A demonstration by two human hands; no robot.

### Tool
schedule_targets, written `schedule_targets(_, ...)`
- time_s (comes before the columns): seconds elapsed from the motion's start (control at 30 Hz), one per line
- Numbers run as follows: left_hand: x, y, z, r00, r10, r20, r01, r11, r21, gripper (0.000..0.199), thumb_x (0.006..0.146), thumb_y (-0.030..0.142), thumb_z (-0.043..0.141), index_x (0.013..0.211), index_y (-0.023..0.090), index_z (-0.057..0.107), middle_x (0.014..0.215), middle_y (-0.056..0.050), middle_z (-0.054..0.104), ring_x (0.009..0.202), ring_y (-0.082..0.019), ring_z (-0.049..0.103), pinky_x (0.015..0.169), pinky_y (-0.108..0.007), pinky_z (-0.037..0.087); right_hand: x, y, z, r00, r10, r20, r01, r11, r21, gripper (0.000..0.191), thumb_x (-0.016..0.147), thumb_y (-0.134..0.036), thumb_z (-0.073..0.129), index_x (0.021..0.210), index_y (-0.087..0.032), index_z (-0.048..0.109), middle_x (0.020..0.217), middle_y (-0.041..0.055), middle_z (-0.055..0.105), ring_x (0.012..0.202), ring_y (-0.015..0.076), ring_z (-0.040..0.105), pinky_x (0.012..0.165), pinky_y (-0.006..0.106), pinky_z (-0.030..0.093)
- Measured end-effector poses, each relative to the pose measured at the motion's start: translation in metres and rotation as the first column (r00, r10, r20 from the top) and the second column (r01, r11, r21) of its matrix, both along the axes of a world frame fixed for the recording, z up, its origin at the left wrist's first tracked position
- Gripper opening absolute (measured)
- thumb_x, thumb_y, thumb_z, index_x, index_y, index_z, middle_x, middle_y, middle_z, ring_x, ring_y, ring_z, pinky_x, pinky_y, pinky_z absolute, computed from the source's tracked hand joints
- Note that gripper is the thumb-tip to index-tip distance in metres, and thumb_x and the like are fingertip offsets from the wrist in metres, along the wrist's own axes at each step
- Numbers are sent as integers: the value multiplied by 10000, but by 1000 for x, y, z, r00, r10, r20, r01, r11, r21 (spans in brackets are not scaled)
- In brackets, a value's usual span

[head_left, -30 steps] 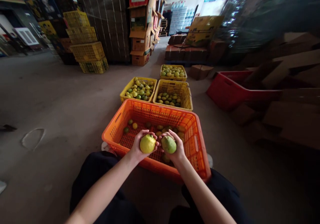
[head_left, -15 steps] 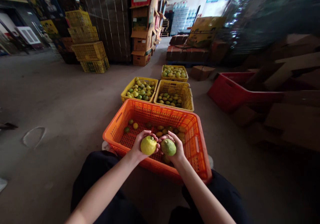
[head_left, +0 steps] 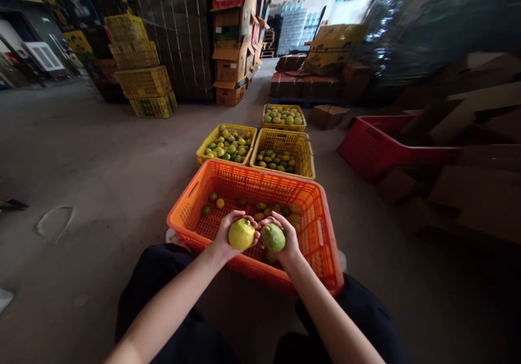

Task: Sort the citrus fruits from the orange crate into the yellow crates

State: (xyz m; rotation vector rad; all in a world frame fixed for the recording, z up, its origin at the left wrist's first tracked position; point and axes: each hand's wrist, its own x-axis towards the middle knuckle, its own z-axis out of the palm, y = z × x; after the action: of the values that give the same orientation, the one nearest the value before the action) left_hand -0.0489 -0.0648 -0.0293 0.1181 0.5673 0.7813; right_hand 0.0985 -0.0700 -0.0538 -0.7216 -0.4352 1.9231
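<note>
Concrete floor (head_left: 101, 163), dim. Left hand (head_left: 225, 239): cupped on yellow lemon (head_left: 241, 234). Right hand (head_left: 290, 240): cupped on green lemon (head_left: 273, 237). Both fruits above orange crate (head_left: 252, 269); probably firm, light, smooth-skinned, best held round the middle.

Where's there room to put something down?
On the floor left of the orange basket, or between it and the red crate. Inside the basket, bare mesh shows around three small fruits; beyond the right hand, fruit is crowded together.

Behind the basket (head_left: 260, 272) stand 3 fruit crates (head_left: 302, 155): 2 abreast, 1 farther back.
</note>
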Motion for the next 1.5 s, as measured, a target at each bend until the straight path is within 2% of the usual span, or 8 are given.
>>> schedule_targets(0.27, -1, 0, -1, 1000, 29, 5, -29, 998, -53, 178, 733, 211, 475, 644, 110, 591, 599, -46, 628, 522, -147, 603, 478, -236, 477, -8, 1, -7, 997, -28, -77, 23, 998, -66, 220, 704, -313, 567, 609, -130, 644, 526, 48, 647, 401, 157, 571, 319, 248, 438)
schedule_targets(0.43, -1, 1, -3, 998, 60, 19, -58, 994, -97, 131, 724, 193, 483, 679, 121, 583, 633, -33, 634, 567, -148, 617, 507, -240, 493, -12, 0, -8, 988, -83, -129, 61, 984, -166, 155, 663, -273, 606, 603, -133, 634, 521, 20, 648, 405, 144, 577, 336, 234, 441)
schedule_targets(0.63, -1, -1, 2, 997, 66, 48, -62, 995, -83, 171, 732, 224, 475, 682, 106, 589, 637, -56, 629, 560, -153, 609, 505, -250, 498, -8, -1, 2, 990, -67, -125, 57, 995, -86, 168, 688, -289, 591, 635, -135, 632, 568, 35, 659, 445, 158, 591, 355, 252, 458)
schedule_targets(0.83, 2, 5, -6, 934, 334, 126, -317, 939, -136, 208, 757, 186, 469, 890, 115, 612, 861, -95, 649, 869, -207, 621, 712, -306, 526, -7, 4, -3, 974, -173, -148, 157, 981, -115, 228, 735, -252, 546, 934, -165, 617, 812, 57, 700, 637, 164, 644, 477, 247, 516)
schedule_targets(1.0, 4, 11, -16, 907, 420, 19, -401, 877, -263, 179, 802, 209, 433, 835, 107, 576, 812, -110, 625, 894, -226, 611, 656, -290, 542, -7, 9, -18, 962, -243, -122, 199, 935, -295, 116, 777, -274, 516, 778, -176, 580, 615, 26, 656, 588, 142, 623, 552, 248, 537)
schedule_targets(1.13, 5, 11, -15, 887, 462, -26, -451, 852, -266, 158, 807, 223, 443, 833, 125, 564, 785, -91, 621, 855, -217, 619, 636, -299, 550, -9, 11, -22, 961, -257, -103, 218, 932, -289, 135, 792, -271, 485, 754, -175, 571, 599, 31, 644, 587, 149, 616, 560, 263, 534)
schedule_targets(1.33, 3, 11, -12, 914, 399, 71, -382, 907, -179, 163, 777, 201, 517, 878, 101, 597, 834, -107, 644, 892, -235, 619, 667, -306, 553, -9, 9, -14, 963, -245, -114, 211, 945, -250, 96, 742, -224, 543, 777, -159, 605, 667, 48, 671, 568, 150, 609, 498, 245, 502)
schedule_targets(1.5, -1, 8, -7, 967, 209, 148, -186, 970, -156, 147, 765, 205, 531, 846, 126, 624, 776, -57, 657, 742, -165, 637, 602, -247, 537, -9, 5, -4, 970, -213, -116, 190, 965, -182, 140, 740, -269, 551, 775, -160, 632, 676, 35, 687, 523, 151, 604, 405, 224, 446)
